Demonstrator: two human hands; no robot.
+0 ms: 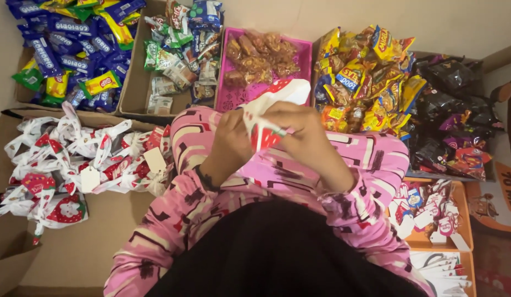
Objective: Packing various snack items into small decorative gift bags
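Both hands are up over the lap, working one thing between them: a small white plastic goody bag with red strawberry print [266, 118]. The left hand [229, 137] is curled closed on the bag's left edge, and the right hand [302, 132] is pinched shut on its right side, fingers folded over the top. The bag sits held in the air just in front of the pink plastic tray of brown wrapped sweets [233, 96], its upper flap sticking up white against the tray.

My read: this is the opening-up or folding stage of one bag, the mouth being worked between the fingertips. It looks as though whatever follows needs one hand free while the other keeps its hold on the thin plastic; whether anything is inside the bag yet, I cannot tell.

Around the lap, plenty to look at. To the left, a heap of finished white and red tied bags with paper tags [79, 159] lies on flattened brown cardboard [90, 247]. Up top, a cardboard box of blue and yellow wrapped bars [74, 49], next a box of green and white packets [178, 49]. To the right, a pile of yellow and orange snack packets [365, 77], then black foil packets [453, 110]. Lower right, an orange tray of small white paper tags [431, 217]. The pink-sleeved forearms hang over the lap and hide what lies beneath.
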